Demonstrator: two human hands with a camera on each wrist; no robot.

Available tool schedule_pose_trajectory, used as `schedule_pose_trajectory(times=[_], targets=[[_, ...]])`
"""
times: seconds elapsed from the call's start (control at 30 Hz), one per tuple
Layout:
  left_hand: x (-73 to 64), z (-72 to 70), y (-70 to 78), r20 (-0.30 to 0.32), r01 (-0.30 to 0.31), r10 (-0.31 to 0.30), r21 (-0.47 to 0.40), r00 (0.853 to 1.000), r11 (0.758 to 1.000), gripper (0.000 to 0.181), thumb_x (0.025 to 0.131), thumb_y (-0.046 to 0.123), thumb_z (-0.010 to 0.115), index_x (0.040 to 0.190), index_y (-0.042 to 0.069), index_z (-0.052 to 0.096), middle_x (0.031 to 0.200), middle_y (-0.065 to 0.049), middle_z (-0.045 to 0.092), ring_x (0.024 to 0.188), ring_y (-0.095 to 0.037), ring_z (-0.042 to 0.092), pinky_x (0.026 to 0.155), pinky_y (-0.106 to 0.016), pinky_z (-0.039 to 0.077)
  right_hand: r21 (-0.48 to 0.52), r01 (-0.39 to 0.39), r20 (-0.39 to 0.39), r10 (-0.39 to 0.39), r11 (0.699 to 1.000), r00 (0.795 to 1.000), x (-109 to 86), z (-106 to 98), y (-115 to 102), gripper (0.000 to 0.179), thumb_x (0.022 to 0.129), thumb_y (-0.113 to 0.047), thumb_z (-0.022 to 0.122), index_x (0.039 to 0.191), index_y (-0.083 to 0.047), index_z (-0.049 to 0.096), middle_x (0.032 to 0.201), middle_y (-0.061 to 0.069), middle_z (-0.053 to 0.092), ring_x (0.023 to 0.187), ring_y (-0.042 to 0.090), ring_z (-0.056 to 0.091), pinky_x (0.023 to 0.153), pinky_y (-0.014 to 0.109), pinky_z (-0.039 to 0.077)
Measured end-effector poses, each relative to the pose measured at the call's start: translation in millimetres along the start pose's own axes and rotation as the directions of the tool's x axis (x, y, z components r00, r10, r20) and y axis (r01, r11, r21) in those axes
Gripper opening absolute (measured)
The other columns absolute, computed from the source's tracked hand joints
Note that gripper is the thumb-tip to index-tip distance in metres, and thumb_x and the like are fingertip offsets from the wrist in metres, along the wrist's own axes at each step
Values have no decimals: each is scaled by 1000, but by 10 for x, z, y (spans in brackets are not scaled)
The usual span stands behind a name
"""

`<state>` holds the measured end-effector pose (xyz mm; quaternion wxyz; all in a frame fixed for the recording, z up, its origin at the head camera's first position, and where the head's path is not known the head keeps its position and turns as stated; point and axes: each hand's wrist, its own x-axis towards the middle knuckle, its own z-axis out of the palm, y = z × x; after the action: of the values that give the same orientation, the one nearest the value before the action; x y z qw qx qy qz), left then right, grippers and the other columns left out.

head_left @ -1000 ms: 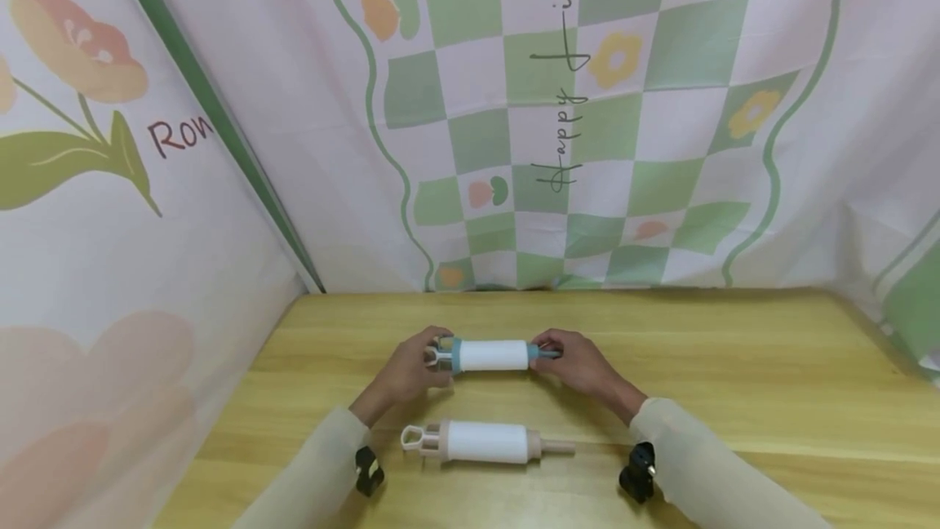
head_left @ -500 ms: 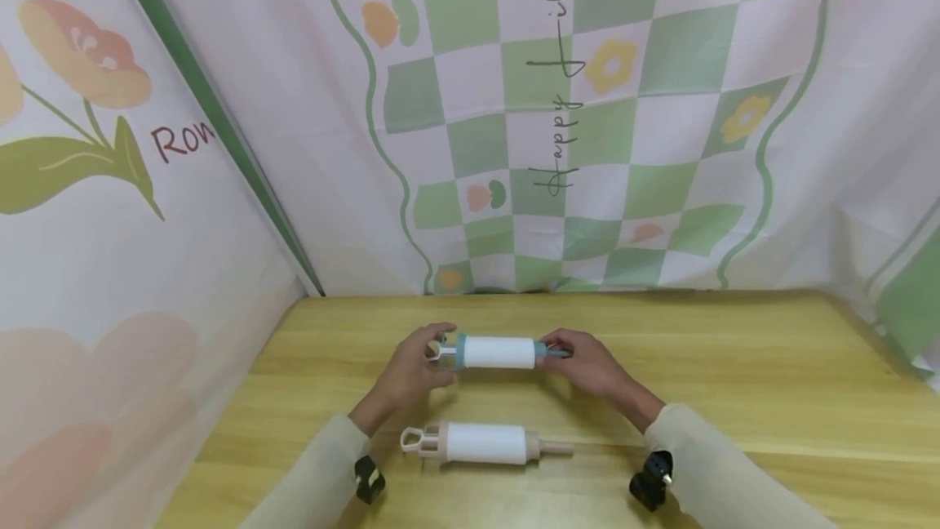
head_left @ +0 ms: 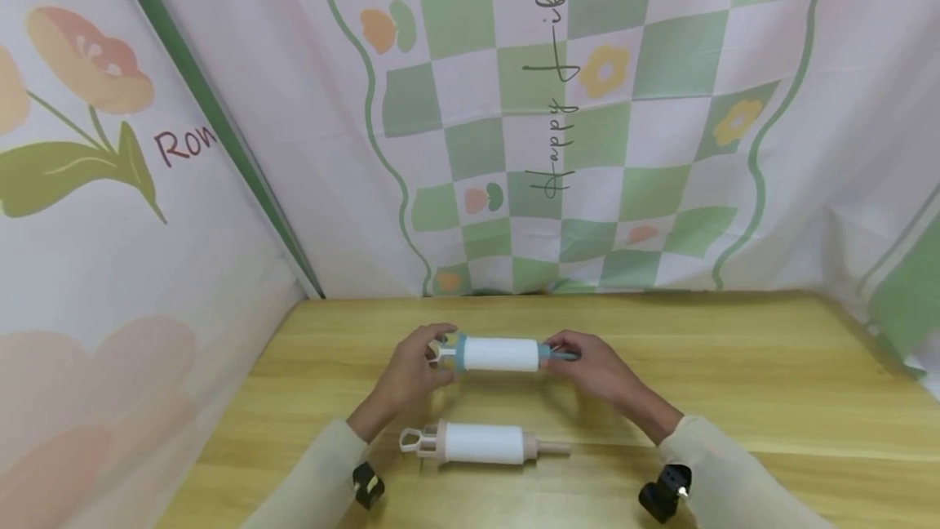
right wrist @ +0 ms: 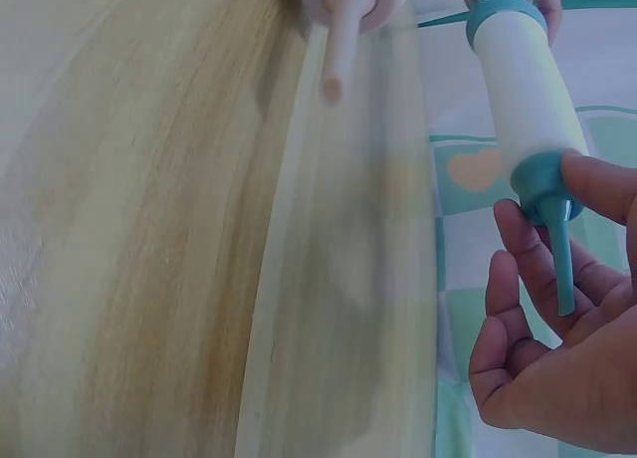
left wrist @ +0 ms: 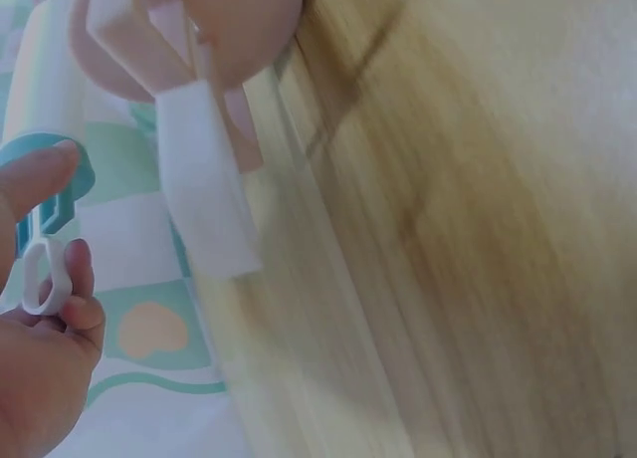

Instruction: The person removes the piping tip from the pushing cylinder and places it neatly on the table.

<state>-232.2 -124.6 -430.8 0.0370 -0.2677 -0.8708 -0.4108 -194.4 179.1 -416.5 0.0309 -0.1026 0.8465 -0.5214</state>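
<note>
A large syringe (head_left: 501, 354) with a white barrel, teal end caps and a thin teal nozzle lies crosswise between my hands. My left hand (head_left: 407, 366) holds its left end; in the left wrist view the thumb presses the teal collar and fingers curl by the white ring handle (left wrist: 40, 276). At the other end my right hand (head_left: 591, 366) pinches the teal cap at the nozzle's base (right wrist: 545, 179) between thumb and index finger, its other fingers loosely bent. A second syringe (head_left: 485, 442), white with beige-pink ends, rests on the table nearer to me, untouched.
The wooden table (head_left: 734, 398) runs back to a hanging curtain (head_left: 470, 137) with green checks and flowers. Another curtain (head_left: 184, 251) borders the left side. Dark wrist cameras (head_left: 664, 493) sit below both sleeves.
The teal-capped syringe has shifted slightly to the right, and my right hand and forearm moved right with it. My left hand has barely moved. The beige-pink syringe stays in place.
</note>
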Motion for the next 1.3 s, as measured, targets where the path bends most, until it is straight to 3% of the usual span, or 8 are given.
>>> schedule_pose_trajectory(times=[0.33,0.83,1.1,1.3], targets=[[-67,-33,127,-11,-17,17,32,1000,999,66,75,0,83,136,7,57,115,-9,60,82,-14,58,70,-27,55,24,-10,24,10,1000,1000,-111,-52,-61,35,95,-26,70,119,-1,66,111,8,68,102,24,63,81,39,53],[-226,-5,385,-53,-67,67,-8,996,998,70,73,4,87,136,10,57,113,-5,62,80,-13,55,70,-28,53,124,-46,42,41,991,998,-363,-173,-140,39,95,-26,71,123,0,64,114,11,68,106,27,64,90,48,52],[-283,27,498,-59,-66,64,-34,996,997,73,70,4,88,136,10,57,111,-1,59,80,-13,52,69,-27,53,197,-3,59,-9,980,998,-483,-215,-99,41,96,-21,69,127,4,60,106,13,67,94,26,63,81,39,54],[-354,54,595,-54,-72,72,-6,996,997,75,71,7,88,138,9,55,114,-6,60,87,-15,55,77,-27,55,204,7,59,-19,979,998,-587,-218,-108,41,95,-21,69,125,5,58,105,14,67,92,27,63,77,35,55]])
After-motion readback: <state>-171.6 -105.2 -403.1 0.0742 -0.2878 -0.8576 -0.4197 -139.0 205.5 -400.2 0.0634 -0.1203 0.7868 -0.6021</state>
